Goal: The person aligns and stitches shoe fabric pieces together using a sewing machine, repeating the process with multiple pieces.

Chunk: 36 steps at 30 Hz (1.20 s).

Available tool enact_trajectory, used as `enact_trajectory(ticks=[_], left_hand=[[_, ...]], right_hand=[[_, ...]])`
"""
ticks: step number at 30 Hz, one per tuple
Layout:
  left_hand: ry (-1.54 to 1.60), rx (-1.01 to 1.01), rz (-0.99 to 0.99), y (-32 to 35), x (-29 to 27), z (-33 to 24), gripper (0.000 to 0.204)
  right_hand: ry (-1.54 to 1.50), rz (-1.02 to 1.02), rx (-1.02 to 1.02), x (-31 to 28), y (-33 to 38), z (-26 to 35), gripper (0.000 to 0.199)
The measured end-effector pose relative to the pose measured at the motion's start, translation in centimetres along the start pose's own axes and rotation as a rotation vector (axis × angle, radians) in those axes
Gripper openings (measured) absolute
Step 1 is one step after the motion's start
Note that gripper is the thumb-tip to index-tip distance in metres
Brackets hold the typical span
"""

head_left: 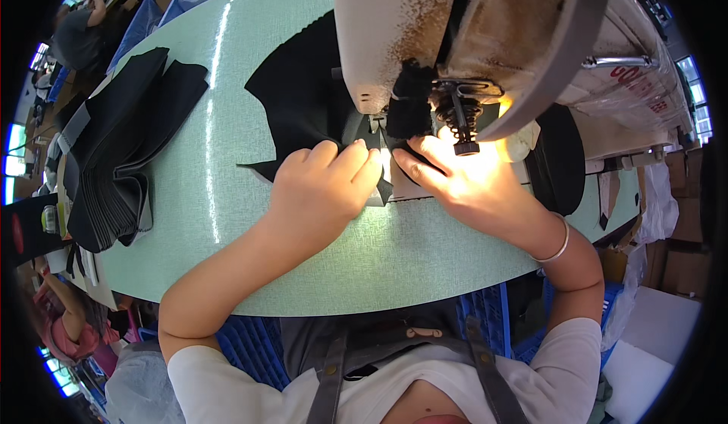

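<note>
Both my hands are at the needle area of a sewing machine (379,52), on a black fabric piece (292,83) spread under and left of the machine head. My left hand (322,189) is closed on the fabric just left of the presser foot (377,123), its fingers curled and the thumb hidden. A small dark fabric tip (386,190) sticks out below its fingers. Right of the foot, my right hand (470,193) has thumb and forefinger closed on the dark material, partly washed out by the bright machine lamp. The fingertips' exact contact is hard to see there.
A folded stack of black fabric pieces (114,158) lies at the left of the pale green table (250,272). More black pieces (560,162) sit right of the machine. Blue crates (485,321) stand under the near edge. Cardboard boxes (682,234) are at the right; other people work at far left.
</note>
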<state>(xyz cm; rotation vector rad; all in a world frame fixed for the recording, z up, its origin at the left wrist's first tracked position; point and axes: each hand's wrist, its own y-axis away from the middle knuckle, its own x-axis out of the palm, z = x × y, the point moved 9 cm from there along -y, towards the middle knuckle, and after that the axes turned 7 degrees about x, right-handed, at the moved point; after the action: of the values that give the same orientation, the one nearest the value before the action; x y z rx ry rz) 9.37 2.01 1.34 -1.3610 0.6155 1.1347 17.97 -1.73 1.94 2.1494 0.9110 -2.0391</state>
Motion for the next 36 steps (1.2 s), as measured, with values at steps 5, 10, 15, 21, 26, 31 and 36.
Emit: enact_trajectory(ticks=[5,10,15,21,26,31,36], left_hand=[[0.150,-0.067,-0.105,0.0,0.0,1.1,0.018],[0.229,-0.074,-0.092,0.0,-0.3,1.4,0.021],[0.194,-0.056,-0.035,-0.6,-0.2,1.5,0.031],[0.153,-0.005,0.147,-0.9,-2.7,0.0,0.057],[0.418,0.192,0.126,-4.2,-4.3,-6.4,0.060],[0.085,0.126,0.075,-9.3,-0.1,-8.2,0.066],[-0.150,-0.020,0.082,-10.1,2.1,-7.5,0.064]], right_hand=[[-0.098,-0.044,0.040,1.2,-0.5,-0.2,0.035],[-0.119,-0.139,0.047,1.6,-0.5,0.3,0.027],[-0.153,-0.113,0.115,1.7,-0.3,-0.7,0.027],[-0.080,-0.246,0.148,-4.6,4.1,-0.8,0.035],[0.121,-0.043,0.506,-1.9,7.3,-5.9,0.028],[0.021,-0.072,0.499,-1.4,7.5,-3.7,0.023],[-0.118,-0.105,0.625,-3.2,9.2,-4.9,0.017]])
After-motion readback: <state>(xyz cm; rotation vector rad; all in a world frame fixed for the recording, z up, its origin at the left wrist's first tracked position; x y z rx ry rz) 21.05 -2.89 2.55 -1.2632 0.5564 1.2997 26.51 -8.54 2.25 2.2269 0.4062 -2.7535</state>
